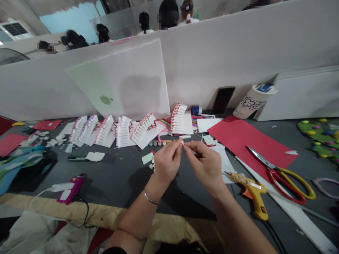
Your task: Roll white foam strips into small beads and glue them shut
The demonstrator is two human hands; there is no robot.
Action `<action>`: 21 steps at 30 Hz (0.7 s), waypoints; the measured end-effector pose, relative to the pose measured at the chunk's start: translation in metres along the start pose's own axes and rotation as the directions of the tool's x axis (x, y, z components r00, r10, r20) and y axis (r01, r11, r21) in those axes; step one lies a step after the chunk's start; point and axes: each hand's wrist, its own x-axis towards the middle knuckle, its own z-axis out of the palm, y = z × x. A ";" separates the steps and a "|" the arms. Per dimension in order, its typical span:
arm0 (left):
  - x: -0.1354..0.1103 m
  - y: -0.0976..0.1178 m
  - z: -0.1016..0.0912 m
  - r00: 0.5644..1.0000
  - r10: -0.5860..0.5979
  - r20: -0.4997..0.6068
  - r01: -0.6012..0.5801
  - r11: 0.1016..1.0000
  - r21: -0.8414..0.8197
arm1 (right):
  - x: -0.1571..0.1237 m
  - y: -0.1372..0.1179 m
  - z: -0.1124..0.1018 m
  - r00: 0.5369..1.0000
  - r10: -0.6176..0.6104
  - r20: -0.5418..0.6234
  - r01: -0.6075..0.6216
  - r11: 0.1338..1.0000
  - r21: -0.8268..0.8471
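Observation:
Both my hands meet over the middle of the dark table. Between the fingertips of my left hand point(168, 158) and my right hand point(203, 160) is a small white piece point(182, 142), pinched from both sides; its exact kind is too small to tell. Small white discs point(152, 165) and a pale card scrap point(147, 158) lie beside my left hand. Beyond the hands, several paper fans of white sticks with coloured tips stand in a row, one with red tips point(178, 118). A yellow glue gun point(250, 192) rests right of my right wrist.
Red-and-yellow scissors point(280, 176) lie on the right by a red sheet point(251, 141). A patterned cup point(253, 102) and a phone point(222, 100) stand against the white partition point(225, 53). On the left is a purple power adapter point(71, 189) with cables. Other people sit beyond the partition.

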 end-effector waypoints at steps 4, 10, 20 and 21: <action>0.000 -0.002 -0.002 0.995 -0.091 0.036 0.095 0.988 -0.121 | 0.000 0.000 -0.002 1.000 -0.007 0.010 0.007 1.000 -0.008; 0.004 -0.002 -0.011 0.894 -0.404 0.195 0.447 0.766 -0.461 | 0.000 0.002 -0.005 0.995 -0.087 0.053 0.090 0.995 -0.052; 0.012 -0.008 -0.026 0.837 -0.411 0.361 0.543 0.700 -0.464 | 0.002 0.009 -0.010 0.942 -0.261 0.212 0.291 0.949 -0.124; 0.011 -0.007 -0.027 0.850 -0.400 0.344 0.520 0.744 -0.419 | 0.003 0.009 -0.009 0.944 -0.250 0.216 0.281 0.952 -0.125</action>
